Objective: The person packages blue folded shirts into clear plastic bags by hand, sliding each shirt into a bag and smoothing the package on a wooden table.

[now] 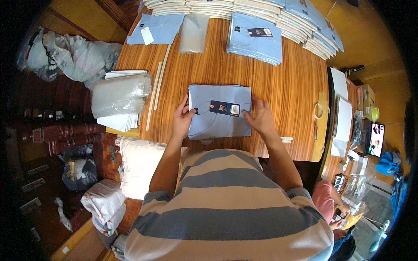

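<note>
A folded light blue shirt (pixel 209 128) lies near the front edge of the wooden table (pixel 287 95). On its front rests a dark hang tag (pixel 224 108) with a white label part. My left hand (pixel 180 119) grips the shirt's left edge, thumb on top and fingers at the side. At the opposite edge, my right hand (pixel 262 117) holds on with its thumb pressed on the cloth; its other fingertips are partly hidden. Beyond the shirt are a pile of bagged blue shirts (pixel 254 48), clear plastic bags (pixel 194 37) and another folded blue shirt (pixel 165 26) with a white tag.
Tall stacks of folded garments (pixel 261 11) line the far edge. Plastic sleeves (pixel 119 93) lie over white sheets at the left, beside thin strips (pixel 156 87). A tape roll (pixel 319 111) sits on the right. A person in a pink sleeve (pixel 323 201) works at lower right.
</note>
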Demonstrator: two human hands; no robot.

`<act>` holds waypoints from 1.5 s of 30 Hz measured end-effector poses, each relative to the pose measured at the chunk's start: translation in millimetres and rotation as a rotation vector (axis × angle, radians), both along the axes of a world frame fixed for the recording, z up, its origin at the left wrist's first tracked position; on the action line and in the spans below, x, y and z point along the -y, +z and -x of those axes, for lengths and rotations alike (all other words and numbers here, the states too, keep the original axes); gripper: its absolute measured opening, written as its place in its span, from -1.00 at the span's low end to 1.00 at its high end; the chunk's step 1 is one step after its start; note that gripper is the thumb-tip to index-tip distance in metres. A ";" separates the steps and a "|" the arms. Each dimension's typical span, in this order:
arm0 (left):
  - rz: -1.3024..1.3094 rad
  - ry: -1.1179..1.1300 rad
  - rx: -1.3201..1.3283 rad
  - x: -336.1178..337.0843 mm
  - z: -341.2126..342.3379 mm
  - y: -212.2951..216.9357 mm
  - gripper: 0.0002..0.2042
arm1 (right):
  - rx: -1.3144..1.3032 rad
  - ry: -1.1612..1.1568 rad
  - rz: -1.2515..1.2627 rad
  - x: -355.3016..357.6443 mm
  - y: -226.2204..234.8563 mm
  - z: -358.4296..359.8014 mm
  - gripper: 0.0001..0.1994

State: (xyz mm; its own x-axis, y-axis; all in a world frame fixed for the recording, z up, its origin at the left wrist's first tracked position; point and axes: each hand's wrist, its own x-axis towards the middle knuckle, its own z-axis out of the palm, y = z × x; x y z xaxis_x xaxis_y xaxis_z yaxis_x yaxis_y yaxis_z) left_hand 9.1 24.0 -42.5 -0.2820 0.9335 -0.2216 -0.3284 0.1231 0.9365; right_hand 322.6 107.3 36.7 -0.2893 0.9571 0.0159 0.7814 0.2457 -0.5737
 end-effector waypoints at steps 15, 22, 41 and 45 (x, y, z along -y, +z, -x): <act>0.192 -0.279 -0.876 105.5 6.7 51.5 -0.58 | -0.034 -0.045 -0.229 -12.9 11.6 -24.1 -0.60; 0.028 -0.560 -0.732 43.6 -4.7 43.7 -0.69 | -0.276 -0.272 0.352 99.4 -22.1 -51.6 -0.58; -0.078 0.037 -0.885 -62.1 6.9 58.5 -0.69 | -0.113 0.107 -0.185 -289.9 -46.0 252.8 -0.69; -0.118 0.046 -1.038 -137.0 23.5 17.5 -0.50 | -0.050 0.257 -0.102 -306.5 -59.4 268.6 -0.69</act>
